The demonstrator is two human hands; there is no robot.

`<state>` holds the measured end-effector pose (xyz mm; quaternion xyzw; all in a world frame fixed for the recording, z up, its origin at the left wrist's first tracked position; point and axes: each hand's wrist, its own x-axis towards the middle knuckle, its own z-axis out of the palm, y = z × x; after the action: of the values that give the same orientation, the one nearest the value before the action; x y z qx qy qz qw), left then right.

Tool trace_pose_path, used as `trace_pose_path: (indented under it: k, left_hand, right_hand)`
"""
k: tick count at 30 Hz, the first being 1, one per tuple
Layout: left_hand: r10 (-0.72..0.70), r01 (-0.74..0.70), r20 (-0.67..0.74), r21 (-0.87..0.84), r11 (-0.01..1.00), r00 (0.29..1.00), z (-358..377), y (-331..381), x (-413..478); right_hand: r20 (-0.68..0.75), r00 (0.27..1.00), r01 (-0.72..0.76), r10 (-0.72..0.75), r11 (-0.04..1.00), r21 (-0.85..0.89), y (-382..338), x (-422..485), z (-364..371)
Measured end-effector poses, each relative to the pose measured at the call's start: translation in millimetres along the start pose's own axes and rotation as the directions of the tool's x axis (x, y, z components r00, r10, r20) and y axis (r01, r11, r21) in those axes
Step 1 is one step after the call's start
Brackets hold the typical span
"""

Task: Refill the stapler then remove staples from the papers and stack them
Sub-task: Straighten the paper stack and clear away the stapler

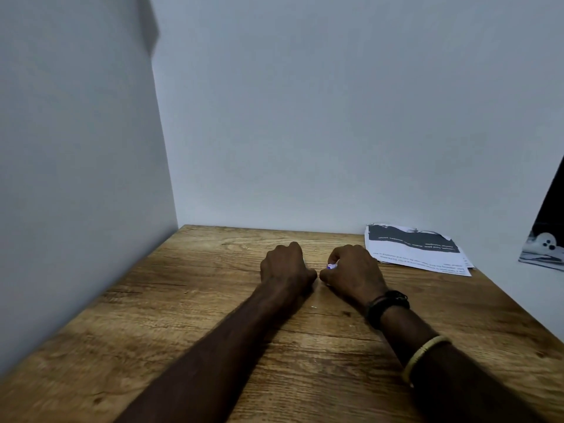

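Note:
My left hand (pixel 285 264) rests on the wooden table (pixel 213 315) with its fingers curled under; whatever it may hold is hidden. Just to its right, my right hand (pixel 354 270) is closed around a small object (pixel 332 266), of which only a white and purple tip shows between thumb and fingers. The two hands nearly touch. A pile of printed papers (pixel 418 250), the top sheet with a dark band, lies at the back right against the wall. No stapler is clearly visible.
Plain walls close the table at the back and on the left. A dark poster or screen edge (pixel 546 239) stands at the far right. The right wrist wears a black band and a pale bracelet.

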<state>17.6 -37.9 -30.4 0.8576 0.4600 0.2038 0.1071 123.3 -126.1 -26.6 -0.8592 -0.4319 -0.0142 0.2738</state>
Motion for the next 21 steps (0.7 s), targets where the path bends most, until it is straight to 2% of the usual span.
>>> trace_pose_path:
  k: [21]
  left_hand:
    - [0.053,-0.053,-0.021,-0.003,0.999,0.998,5.6,1.7,0.5]
  right_hand:
    - [-0.020,1.000,0.003,-0.004,0.999,-0.038,7.4,1.4,2.1]
